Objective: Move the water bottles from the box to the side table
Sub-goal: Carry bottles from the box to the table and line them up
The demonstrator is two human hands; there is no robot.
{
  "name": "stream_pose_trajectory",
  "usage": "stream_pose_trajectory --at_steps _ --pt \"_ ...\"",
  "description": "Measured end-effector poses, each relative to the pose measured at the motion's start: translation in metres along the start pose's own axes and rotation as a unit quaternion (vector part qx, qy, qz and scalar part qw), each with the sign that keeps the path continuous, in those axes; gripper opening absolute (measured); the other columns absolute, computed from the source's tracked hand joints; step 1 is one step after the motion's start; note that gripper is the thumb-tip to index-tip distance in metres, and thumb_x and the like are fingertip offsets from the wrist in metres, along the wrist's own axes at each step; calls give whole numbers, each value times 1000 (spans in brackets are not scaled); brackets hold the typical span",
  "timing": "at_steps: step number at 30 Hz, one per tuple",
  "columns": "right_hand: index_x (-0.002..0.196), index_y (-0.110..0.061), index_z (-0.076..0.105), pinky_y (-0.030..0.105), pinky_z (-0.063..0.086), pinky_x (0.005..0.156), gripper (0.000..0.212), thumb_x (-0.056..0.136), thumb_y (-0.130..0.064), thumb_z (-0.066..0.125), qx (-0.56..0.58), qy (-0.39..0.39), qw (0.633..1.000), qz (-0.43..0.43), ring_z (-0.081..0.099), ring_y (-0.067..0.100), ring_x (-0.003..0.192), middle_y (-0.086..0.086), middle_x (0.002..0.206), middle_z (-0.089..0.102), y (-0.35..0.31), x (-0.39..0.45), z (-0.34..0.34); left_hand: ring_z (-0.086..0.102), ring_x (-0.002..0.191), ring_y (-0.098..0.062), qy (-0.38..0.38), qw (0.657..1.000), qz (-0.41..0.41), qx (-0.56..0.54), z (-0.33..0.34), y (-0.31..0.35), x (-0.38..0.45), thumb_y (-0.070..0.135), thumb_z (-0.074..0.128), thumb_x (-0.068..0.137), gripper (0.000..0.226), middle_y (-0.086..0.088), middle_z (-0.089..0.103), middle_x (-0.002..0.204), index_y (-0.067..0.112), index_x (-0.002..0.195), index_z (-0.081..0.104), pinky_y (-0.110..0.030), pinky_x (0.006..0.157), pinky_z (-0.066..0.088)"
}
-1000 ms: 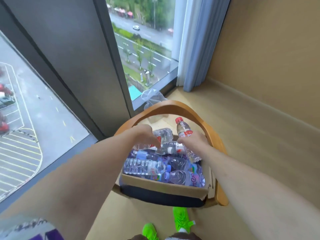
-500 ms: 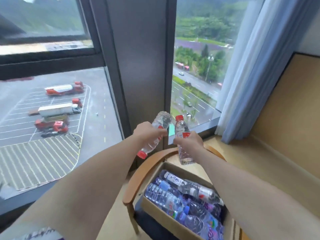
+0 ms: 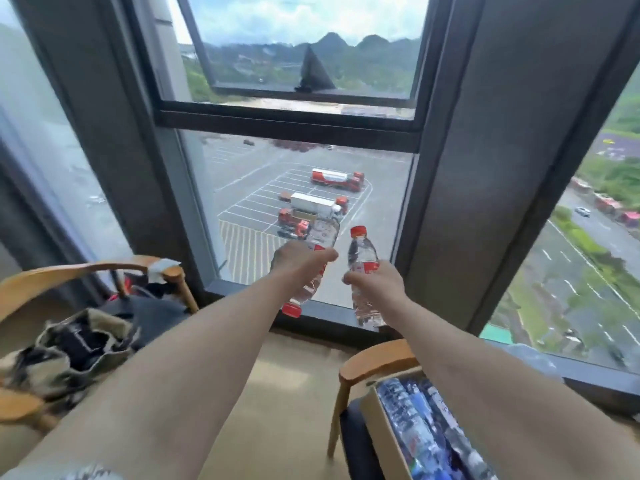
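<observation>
My left hand [image 3: 298, 259] grips a clear water bottle [image 3: 320, 237] upside down, its red cap pointing at the floor. My right hand [image 3: 379, 284] grips a second clear water bottle [image 3: 362, 252] upright, red cap on top. Both bottles hang in the air in front of the window, side by side. At the lower right a cardboard box [image 3: 382, 426] sits on a wooden chair [image 3: 372, 363] and holds several more bottles [image 3: 426, 431] lying flat. No side table is in view.
A second wooden chair [image 3: 69, 271] at the left carries a camouflage bag [image 3: 69, 348] and dark clothing. A tall window with dark frames [image 3: 460, 168] fills the wall ahead. Tan floor [image 3: 287, 393] lies between the two chairs.
Both hands lifted a bottle each out of the box and carried them up and left. My view swung left, so the box chair now sits at the lower right and the second chair appeared.
</observation>
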State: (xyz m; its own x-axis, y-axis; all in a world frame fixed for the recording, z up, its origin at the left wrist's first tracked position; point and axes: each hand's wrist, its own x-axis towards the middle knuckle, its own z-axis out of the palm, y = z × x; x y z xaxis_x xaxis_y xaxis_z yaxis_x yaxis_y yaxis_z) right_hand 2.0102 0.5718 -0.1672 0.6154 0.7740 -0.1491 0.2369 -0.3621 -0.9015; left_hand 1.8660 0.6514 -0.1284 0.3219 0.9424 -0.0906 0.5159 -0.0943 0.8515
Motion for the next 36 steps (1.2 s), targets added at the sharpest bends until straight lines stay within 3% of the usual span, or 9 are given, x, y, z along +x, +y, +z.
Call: stream_pose_trajectory --at_steps 5,9,12,15,19,22,27,32,36 --pt "87 -16 69 47 62 79 23 72 -24 85 -2 -106 990 -91 73 27 76 6 78 73 -54 -45 87 65 60 -13 124 990 -55 26 -101 -52 -37 57 76 83 43 1 68 76 15 86 66 -19 37 39" --pt "91 -6 70 55 61 79 27 72 -20 84 10 -191 973 -131 73 39 85 18 86 75 -95 -93 158 60 77 -18 219 970 -99 40 -185 -91 -79 58 77 77 50 1 64 86 13 95 62 -28 57 41" --pt "90 -2 71 54 59 76 34 67 -24 83 14 -230 962 -147 73 34 79 21 86 74 -119 -140 213 64 79 -20 275 953 -127 30 -243 -127 -123 59 78 70 47 1 69 85 15 85 68 -29 58 41" --pt "80 -10 71 47 60 70 27 62 -27 83 15 -266 949 -168 71 24 70 10 76 75 -139 -197 272 67 86 -25 313 934 -164 46 -302 -163 -176 62 77 68 55 -3 73 94 15 96 73 -32 66 47" --pt "83 -17 65 38 57 64 30 63 -32 82 6 -335 922 -192 66 16 67 0 76 70 -161 -284 352 66 72 -17 375 905 -197 40 -381 -217 -252 58 77 67 41 2 69 79 19 75 66 -29 64 56" --pt "86 -16 66 42 61 71 33 62 -34 81 -5 -369 905 -213 70 18 71 2 78 72 -170 -351 412 70 78 -23 413 881 -228 32 -434 -258 -314 58 76 67 41 -1 72 82 19 79 69 -39 74 63" --pt "97 -16 63 43 61 78 48 58 -38 80 -11 -443 868 -223 70 21 80 6 91 72 -180 -460 499 73 83 -28 469 838 -280 8 -508 -320 -410 59 78 63 49 -5 74 87 16 85 70 -42 77 64" --pt "96 -18 62 51 62 79 57 47 -40 81 -23 -515 827 -225 73 27 81 6 90 72 -195 -550 572 72 77 -26 530 788 -314 -20 -572 -372 -487 57 79 62 45 -3 72 80 17 79 69 -42 71 64" --pt "97 -18 62 49 61 82 58 48 -42 81 -35 -558 792 -243 73 28 84 5 92 72 -208 -612 634 64 63 -13 574 746 -335 -29 -615 -414 -536 53 81 67 40 4 65 69 18 70 62 -24 50 48"
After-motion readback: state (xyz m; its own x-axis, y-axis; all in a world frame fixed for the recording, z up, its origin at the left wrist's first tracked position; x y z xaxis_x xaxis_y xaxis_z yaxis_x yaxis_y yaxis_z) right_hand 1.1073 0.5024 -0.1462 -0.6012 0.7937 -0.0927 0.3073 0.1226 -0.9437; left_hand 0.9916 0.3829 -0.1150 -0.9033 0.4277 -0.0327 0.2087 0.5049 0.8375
